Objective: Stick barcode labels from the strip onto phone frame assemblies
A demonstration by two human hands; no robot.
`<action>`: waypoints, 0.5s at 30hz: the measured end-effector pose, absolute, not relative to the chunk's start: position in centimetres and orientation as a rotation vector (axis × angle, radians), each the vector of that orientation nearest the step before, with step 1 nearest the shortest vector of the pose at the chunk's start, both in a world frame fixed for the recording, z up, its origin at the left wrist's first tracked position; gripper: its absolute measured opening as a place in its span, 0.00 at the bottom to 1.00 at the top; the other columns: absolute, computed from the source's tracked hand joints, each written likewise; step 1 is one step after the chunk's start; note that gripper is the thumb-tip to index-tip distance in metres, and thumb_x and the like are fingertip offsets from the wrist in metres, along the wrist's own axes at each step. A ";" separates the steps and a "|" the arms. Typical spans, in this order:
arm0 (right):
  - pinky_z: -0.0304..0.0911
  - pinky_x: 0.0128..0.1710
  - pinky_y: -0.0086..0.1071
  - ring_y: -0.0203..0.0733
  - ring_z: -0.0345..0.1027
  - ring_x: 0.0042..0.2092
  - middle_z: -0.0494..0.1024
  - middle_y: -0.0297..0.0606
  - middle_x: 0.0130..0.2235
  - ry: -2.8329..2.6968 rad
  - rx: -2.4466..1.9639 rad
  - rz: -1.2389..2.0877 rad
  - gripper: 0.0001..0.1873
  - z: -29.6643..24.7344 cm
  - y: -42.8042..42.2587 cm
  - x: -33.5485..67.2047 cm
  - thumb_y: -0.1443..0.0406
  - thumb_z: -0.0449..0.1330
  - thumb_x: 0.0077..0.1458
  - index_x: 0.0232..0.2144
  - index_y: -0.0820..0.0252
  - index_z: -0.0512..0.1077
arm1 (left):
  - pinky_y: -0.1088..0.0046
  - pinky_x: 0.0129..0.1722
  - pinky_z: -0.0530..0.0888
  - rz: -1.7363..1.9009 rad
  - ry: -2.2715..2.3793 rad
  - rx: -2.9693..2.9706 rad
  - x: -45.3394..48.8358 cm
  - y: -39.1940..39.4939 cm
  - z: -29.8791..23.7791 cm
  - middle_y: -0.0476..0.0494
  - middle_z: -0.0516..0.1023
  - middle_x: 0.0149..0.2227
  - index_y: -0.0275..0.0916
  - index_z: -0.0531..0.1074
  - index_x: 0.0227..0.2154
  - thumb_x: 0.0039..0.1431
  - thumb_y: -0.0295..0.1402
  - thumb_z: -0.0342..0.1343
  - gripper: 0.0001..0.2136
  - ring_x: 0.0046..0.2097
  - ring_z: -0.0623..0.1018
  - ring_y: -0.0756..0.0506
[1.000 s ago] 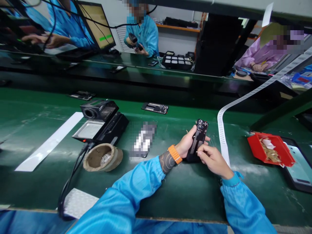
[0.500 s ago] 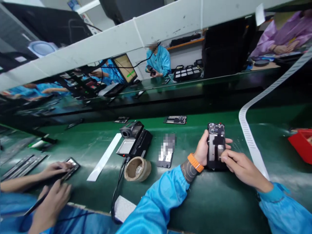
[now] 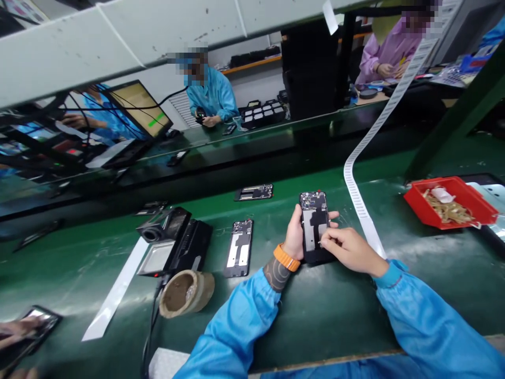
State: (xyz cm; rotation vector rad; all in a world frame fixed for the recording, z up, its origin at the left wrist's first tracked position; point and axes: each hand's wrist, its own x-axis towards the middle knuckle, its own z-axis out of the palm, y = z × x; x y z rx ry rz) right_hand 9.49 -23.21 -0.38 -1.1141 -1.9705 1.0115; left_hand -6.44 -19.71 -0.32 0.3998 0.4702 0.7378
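An opened phone frame (image 3: 311,231), with its circuit board bared at the top, is held upright in my left hand (image 3: 295,234), the thumb along its left edge and fingertips showing past its right edge. My right hand (image 3: 351,247) pinches its fingers together over the lower right of the phone's inner face; something small and pale may be between the fingertips, too tiny to name. On the bench to the left lies another opened phone frame (image 3: 240,247). A third phone frame (image 3: 255,191) rests farther back.
Left stand a black device with a lens (image 3: 173,242) and a round cardboard tub (image 3: 187,293). A white paper strip (image 3: 114,289) lies beyond them. A long printed label strip (image 3: 355,195) hangs onto the bench. Right is a red bin (image 3: 450,202). A co-worker's hand (image 3: 19,331) is far left.
My view has swung right, so everything sits farther left and the red bin shows fully. My left hand still holds the phone frame; my right fingers remain pinched at its lower right.
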 end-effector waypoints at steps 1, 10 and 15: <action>0.47 0.25 0.30 0.34 0.57 0.22 0.67 0.29 0.20 -1.980 -1.110 0.996 0.16 -0.3 -23.2 9.5 0.61 0.54 0.62 0.23 0.57 0.68 | 0.63 0.43 0.72 0.729 0.483 0.402 -6.4 -19.8 -0.3 0.29 0.79 0.38 0.23 0.74 0.50 0.64 0.59 0.23 0.45 0.37 0.79 0.39; 0.46 0.24 0.30 0.33 0.56 0.21 0.66 0.29 0.19 -1.987 -1.103 0.979 0.15 -0.3 -23.1 9.4 0.62 0.54 0.61 0.22 0.57 0.69 | 0.65 0.42 0.74 0.730 0.515 0.425 -6.2 -19.7 -0.1 0.29 0.80 0.37 0.24 0.73 0.51 0.65 0.58 0.23 0.44 0.36 0.80 0.40; 0.51 0.26 0.28 0.32 0.58 0.23 0.67 0.30 0.21 -1.879 -1.093 0.945 0.13 0.1 -23.1 9.5 0.62 0.55 0.59 0.24 0.59 0.71 | 0.63 0.42 0.75 0.764 0.473 0.424 -6.6 -19.5 0.2 0.30 0.80 0.40 0.26 0.74 0.51 0.64 0.60 0.29 0.42 0.37 0.80 0.39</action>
